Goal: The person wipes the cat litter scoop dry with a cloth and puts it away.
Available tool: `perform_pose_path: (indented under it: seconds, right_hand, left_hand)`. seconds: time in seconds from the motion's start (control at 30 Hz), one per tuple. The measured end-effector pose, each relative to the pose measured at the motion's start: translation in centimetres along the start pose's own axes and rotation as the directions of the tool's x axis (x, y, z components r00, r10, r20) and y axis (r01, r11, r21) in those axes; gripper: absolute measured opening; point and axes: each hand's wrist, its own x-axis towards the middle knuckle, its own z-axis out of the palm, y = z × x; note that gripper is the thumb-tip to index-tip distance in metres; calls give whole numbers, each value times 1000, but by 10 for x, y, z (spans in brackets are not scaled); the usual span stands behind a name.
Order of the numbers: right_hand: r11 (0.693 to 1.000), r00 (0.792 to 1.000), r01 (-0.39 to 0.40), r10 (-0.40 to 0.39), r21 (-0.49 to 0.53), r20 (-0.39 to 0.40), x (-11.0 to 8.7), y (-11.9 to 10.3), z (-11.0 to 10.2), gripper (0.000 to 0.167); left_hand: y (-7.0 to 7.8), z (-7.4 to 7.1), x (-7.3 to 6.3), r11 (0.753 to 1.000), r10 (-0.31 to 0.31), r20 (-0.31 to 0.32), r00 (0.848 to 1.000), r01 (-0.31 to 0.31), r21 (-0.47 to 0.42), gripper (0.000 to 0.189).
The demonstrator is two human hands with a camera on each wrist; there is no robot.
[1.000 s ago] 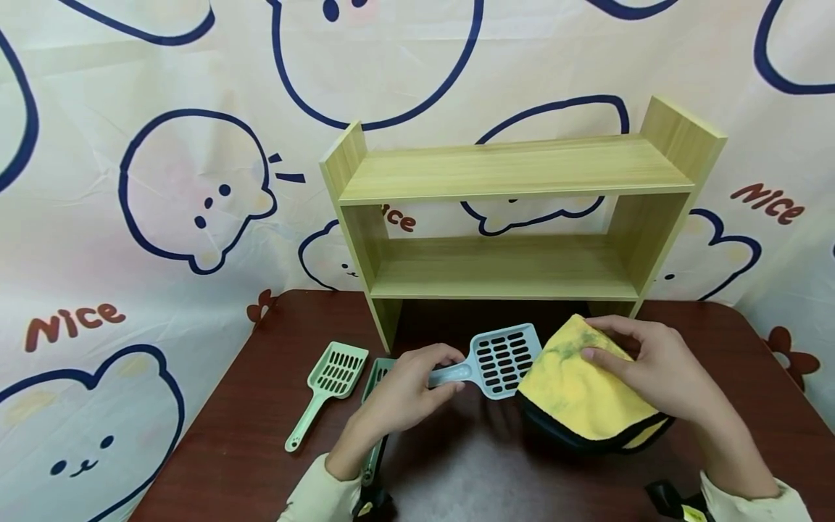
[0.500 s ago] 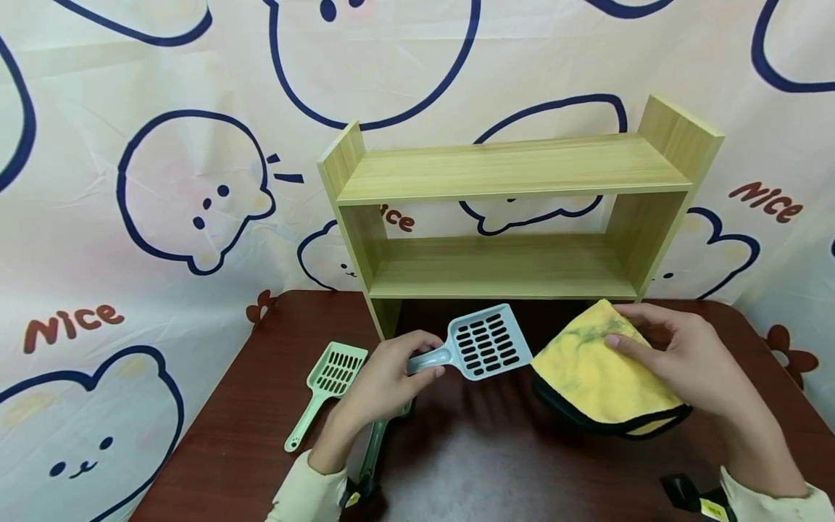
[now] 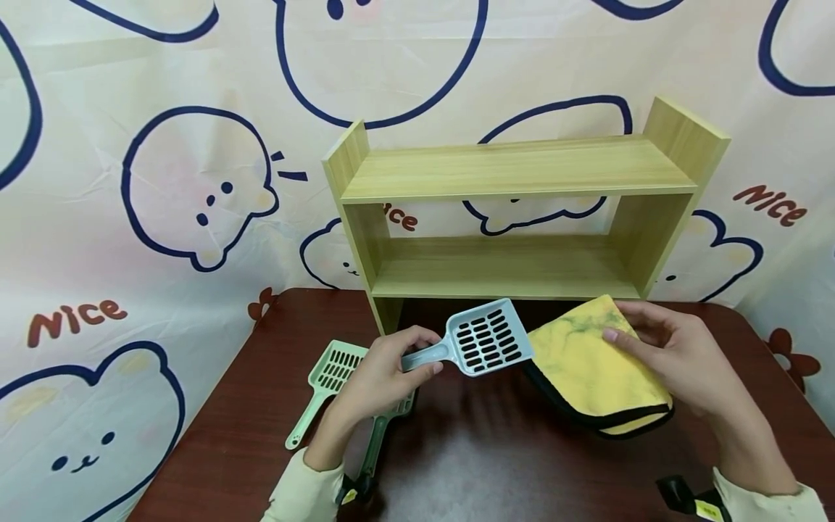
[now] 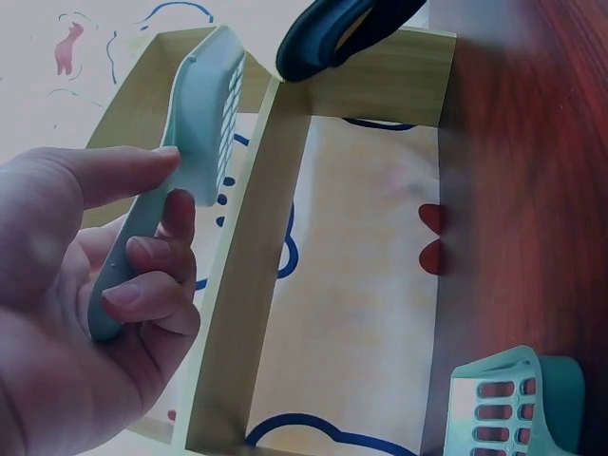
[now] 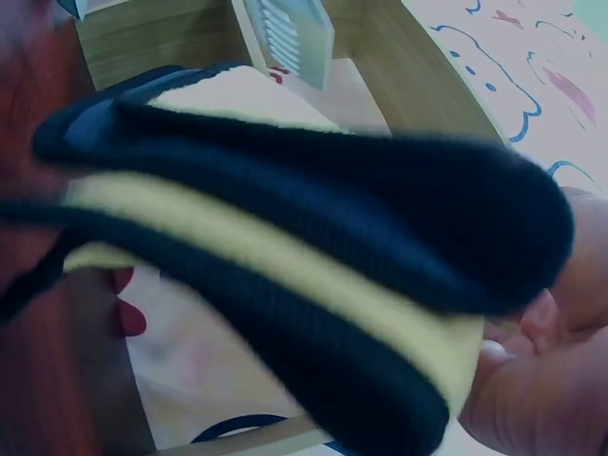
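Note:
In the head view my left hand [image 3: 381, 377] grips the handle of a pale blue litter scoop [image 3: 491, 337], its slotted head pointing right. In the left wrist view, thumb and curled fingers wrap the scoop's handle [image 4: 123, 261]. A folded yellow cloth [image 3: 596, 362] with black edging is pinched at its upper right by my right hand [image 3: 685, 355]. The cloth's left corner meets the scoop's right edge in the head view. From the right wrist, the cloth's dark underside and folded layers [image 5: 275, 256] cover much of the view, and only part of the hand [image 5: 541, 380] shows.
A light green litter scoop [image 3: 335, 368] lies on the dark wooden table [image 3: 470, 464] at left. Beside it a darker green scoop [image 3: 377, 435] is partly hidden by my left arm. A two-tier wooden shelf [image 3: 515, 170] stands behind my hands, before a cartoon-print backdrop [image 3: 196, 181].
The blue scoop has risen and moved left in my left hand. The cloth first went up and right, then came back left to the scoop's edge. More of the darker green scoop's head shows.

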Motion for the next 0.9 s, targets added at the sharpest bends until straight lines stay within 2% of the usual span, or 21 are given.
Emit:
perform_pose_path:
  seconds: [0.1,0.27,0.67,0.9]
  right_hand:
    - [998,999,-38,36,48,32,2,0,2,56]
    - [996,996,-71,68,54,59,3,-1,6,62]
    - [978,987,-47,15,203,157,4,-2,21,56]
    - [967,985,-58,15,249,169,6,-2,25,53]
  left_hand:
    - [0,0,1,1000,-8,8,1000,8,-27,24]
    - [0,2,2,998,-26,31,999,28,-64,23]
    - [-1,11,2,992,-42,48,998,47,-118,23]
    - [0,18,3,990,-47,65,997,55,-128,25]
